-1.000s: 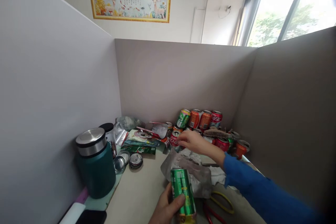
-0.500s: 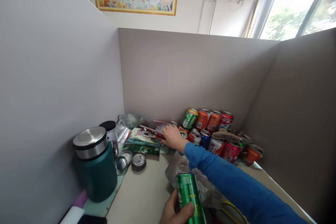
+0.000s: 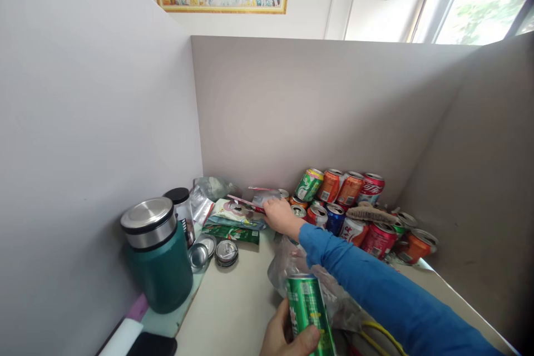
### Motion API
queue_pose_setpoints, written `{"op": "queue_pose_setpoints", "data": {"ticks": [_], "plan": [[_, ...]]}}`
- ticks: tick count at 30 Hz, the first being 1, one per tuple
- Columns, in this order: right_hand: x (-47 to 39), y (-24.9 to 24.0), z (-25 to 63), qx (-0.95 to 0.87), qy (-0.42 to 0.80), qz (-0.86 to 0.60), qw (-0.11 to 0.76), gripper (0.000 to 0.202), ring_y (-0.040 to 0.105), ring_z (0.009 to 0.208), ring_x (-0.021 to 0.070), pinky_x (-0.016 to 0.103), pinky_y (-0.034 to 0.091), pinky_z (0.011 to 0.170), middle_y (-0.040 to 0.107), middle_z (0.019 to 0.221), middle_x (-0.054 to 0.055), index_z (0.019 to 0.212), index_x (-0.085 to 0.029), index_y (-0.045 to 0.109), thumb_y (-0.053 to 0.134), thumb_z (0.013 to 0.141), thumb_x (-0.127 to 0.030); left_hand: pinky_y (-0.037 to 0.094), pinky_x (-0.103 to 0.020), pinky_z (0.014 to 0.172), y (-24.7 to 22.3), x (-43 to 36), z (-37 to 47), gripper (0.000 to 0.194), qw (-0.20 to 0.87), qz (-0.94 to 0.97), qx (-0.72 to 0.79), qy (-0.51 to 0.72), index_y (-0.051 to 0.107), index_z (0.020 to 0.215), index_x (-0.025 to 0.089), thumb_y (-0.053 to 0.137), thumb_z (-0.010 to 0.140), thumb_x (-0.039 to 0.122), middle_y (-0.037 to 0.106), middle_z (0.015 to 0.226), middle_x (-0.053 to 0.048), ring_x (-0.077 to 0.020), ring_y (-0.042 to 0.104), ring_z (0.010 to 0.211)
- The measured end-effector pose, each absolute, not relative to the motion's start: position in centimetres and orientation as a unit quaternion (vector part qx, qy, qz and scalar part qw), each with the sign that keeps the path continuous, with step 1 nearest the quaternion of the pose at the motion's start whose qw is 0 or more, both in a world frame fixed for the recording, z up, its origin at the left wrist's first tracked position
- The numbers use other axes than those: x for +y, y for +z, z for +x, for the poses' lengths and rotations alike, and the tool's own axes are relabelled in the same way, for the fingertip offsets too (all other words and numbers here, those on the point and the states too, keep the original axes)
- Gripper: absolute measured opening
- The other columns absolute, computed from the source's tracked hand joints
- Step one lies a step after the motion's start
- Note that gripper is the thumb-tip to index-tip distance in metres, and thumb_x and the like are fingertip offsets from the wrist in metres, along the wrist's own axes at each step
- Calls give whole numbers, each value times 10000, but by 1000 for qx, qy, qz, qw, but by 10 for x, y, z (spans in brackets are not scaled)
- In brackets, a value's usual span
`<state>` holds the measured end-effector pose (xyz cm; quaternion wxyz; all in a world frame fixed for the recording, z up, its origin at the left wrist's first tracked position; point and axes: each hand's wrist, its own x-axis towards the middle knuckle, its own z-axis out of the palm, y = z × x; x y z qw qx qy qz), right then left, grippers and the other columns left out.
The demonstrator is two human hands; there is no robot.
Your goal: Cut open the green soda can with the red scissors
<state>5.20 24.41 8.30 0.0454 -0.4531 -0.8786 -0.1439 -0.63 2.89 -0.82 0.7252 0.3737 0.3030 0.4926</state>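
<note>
At the bottom, my left hand (image 3: 287, 334) is wrapped round a green drink can (image 3: 308, 308), with the thumb across its front. My right hand (image 3: 281, 215), in a blue sleeve, reaches to the back of the table. Its fingers curl down at the end of a red-edged strip by a clear plastic package (image 3: 263, 198); what lies under the fingertips is hidden. Just left of that hand are flattened snack packets (image 3: 233, 214) and a flat green piece (image 3: 231, 232). A crumpled clear plastic bag (image 3: 287, 267) lies behind the green can, partly under the right forearm.
Several drink cans (image 3: 350, 189) stand stacked at the back right, with a brown knobbly object (image 3: 371, 213) on the lower ones. Round metal lids (image 3: 226, 252) lie near a teal flask (image 3: 161, 267) and a black-lidded jar (image 3: 181, 217). Grey partitions (image 3: 334, 105) enclose the table.
The view has shifted slightly, so most things sit a little further right. My left hand keeps its hold on the green can. My right hand stays at the packages, with little visible movement.
</note>
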Motion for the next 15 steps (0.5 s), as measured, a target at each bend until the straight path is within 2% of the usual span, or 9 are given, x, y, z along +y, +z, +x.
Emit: {"op": "queue_pose_setpoints", "data": {"ticks": [3,7,10,13,15], "plan": [[243,81,53,-878,-139,-455,48,272,624,1052,314,404,446,882,693,1093,178,1095,-107,635,599,905,-299,524,-414,863,-5,29,-7,929,722,383,300,491,593,1289,106,837,554,618,713,1024,-164,-293,686,848],[241,84,57,-880,-126,-455,53,346,621,1068,311,393,455,894,689,1101,167,1111,-115,644,639,892,-382,480,-450,953,-3,29,-8,888,719,384,318,484,620,1249,120,835,552,625,715,909,-126,-311,681,901],[246,96,57,-883,-115,-450,66,376,620,1079,289,363,462,897,680,1131,145,1127,-148,658,577,929,-457,432,-471,1018,-3,28,-9,890,717,393,314,482,612,1254,118,832,557,625,714,897,-119,-312,680,916],[258,114,45,-886,-103,-445,81,341,609,1105,258,328,462,907,668,1172,120,1169,-192,664,471,990,-409,434,-467,1017,-4,28,-9,921,723,399,307,474,593,1279,105,829,559,629,714,960,-139,-290,689,843],[269,124,29,-890,-93,-437,86,310,599,1123,244,313,465,916,667,1181,102,1187,-215,666,467,996,-356,449,-456,1000,-4,28,-8,944,725,398,304,473,583,1299,99,824,560,636,713,971,-145,-297,692,853]]}}
